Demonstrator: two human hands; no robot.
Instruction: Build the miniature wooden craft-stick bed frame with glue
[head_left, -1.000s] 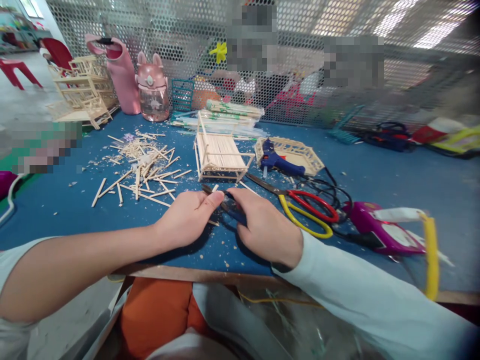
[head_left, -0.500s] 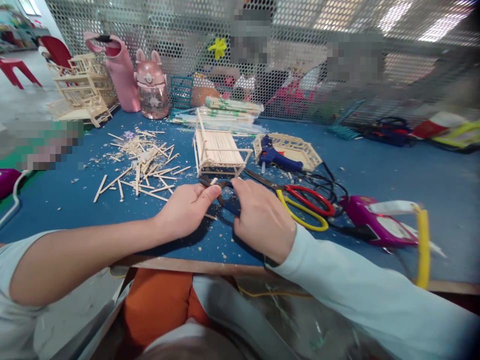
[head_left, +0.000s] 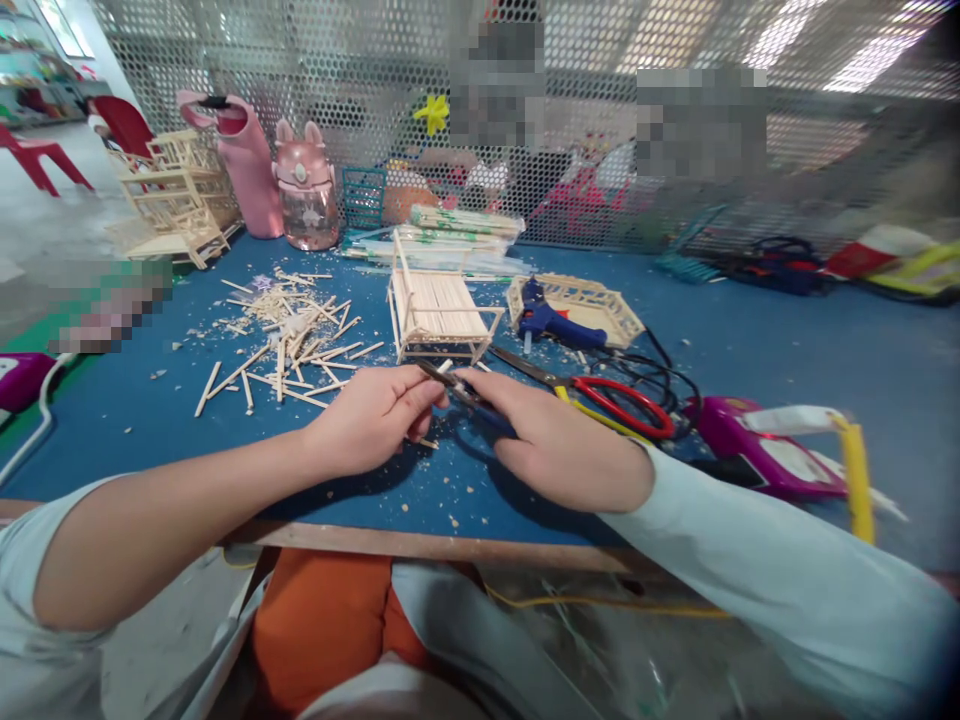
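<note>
My left hand (head_left: pixel 375 418) is closed in a pinch on a short pale wooden stick (head_left: pixel 445 366), most of it hidden by the fingers. My right hand (head_left: pixel 566 438) grips blue-handled pliers (head_left: pixel 480 402), whose dark jaws lie across the stick beside my left fingertips. Whether the jaws touch the stick I cannot tell. Just beyond both hands stands a small stick-built model (head_left: pixel 444 308), shaped like a bed or bench. Cut sticks and crumbs form a loose pile (head_left: pixel 300 340) to the left of it.
Scissors with red and yellow handles (head_left: pixel 622 400) lie right of my hands. A blue glue gun (head_left: pixel 562 325) rests on an octagonal stick tray (head_left: pixel 619 315). Farther right is a purple tool (head_left: pixel 780 450). Pink bottles (head_left: pixel 307 200) and stick packs (head_left: pixel 465 235) stand by the mesh panel (head_left: pixel 375 60).
My right hand has shifted right and turned flatter, bringing the pliers to a new angle. My left hand keeps its pinch and has barely moved. The view has shifted slightly.
</note>
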